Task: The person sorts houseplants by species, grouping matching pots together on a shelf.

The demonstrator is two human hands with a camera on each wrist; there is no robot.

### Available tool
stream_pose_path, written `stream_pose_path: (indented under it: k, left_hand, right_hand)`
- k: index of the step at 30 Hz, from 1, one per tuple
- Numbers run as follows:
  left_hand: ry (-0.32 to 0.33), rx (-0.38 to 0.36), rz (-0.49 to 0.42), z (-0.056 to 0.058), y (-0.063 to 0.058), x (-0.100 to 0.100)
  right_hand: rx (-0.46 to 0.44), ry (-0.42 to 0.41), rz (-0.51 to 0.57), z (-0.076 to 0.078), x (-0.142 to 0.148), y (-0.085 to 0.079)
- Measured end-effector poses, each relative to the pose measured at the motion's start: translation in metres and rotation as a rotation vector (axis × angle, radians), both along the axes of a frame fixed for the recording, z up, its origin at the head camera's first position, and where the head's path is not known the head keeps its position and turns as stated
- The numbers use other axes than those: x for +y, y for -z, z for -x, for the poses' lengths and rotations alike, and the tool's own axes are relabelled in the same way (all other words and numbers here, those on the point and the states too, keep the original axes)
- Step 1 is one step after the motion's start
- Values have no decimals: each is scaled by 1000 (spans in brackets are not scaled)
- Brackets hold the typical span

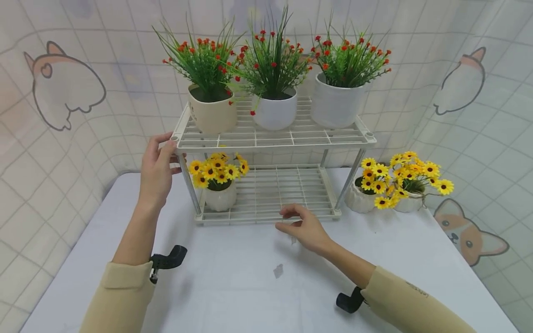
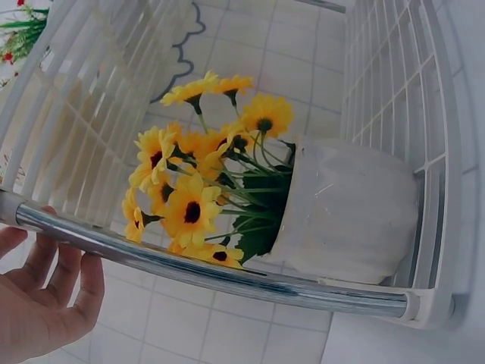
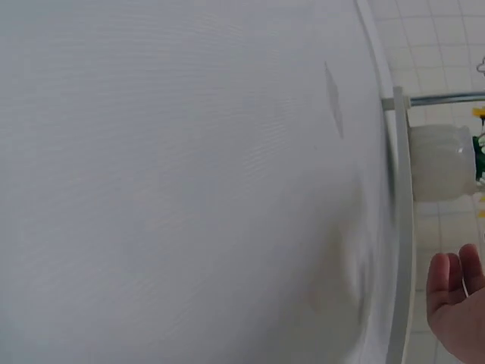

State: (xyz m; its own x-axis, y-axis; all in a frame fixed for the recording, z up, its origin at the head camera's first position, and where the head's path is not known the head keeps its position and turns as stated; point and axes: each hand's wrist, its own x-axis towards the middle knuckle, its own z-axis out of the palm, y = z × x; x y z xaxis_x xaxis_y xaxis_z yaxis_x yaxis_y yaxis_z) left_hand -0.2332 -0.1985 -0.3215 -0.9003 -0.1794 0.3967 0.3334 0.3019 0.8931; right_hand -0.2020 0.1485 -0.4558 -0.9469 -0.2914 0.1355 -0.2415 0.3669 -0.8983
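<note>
A two-tier white wire shelf rack [image 1: 272,147] with metal posts stands on the table. My left hand [image 1: 157,173] grips its upper left front corner, the fingers reaching round the metal post [image 2: 189,269]. Just inside that post, on the lower tier, a white pot [image 1: 220,199] of yellow daisy-like flowers [image 2: 193,212] stands at the left end. My right hand [image 1: 307,230] hovers before the front edge of the lower tier, its fingers loosely bent and holding nothing. Three pots, one cream [image 1: 213,115] and two white, with red-flowered green plants stand on the upper tier.
Right of the rack, two more white pots [image 1: 361,199] with yellow flowers [image 1: 422,171] stand on the white-covered table [image 1: 233,286]. Behind and at the sides hangs a tile-patterned sheet [image 1: 125,88] with cartoon dogs.
</note>
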Motion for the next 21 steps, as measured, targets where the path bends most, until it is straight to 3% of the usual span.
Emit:
stream_pose_path:
  k: [8,21]
  left_hand:
    - [7,7,21,0,0,-1]
    - [2,2,26,1,0,-1]
  right_hand:
    - [-14,64,31,-12,40,2]
    - [-148,340,102,-18,115,7]
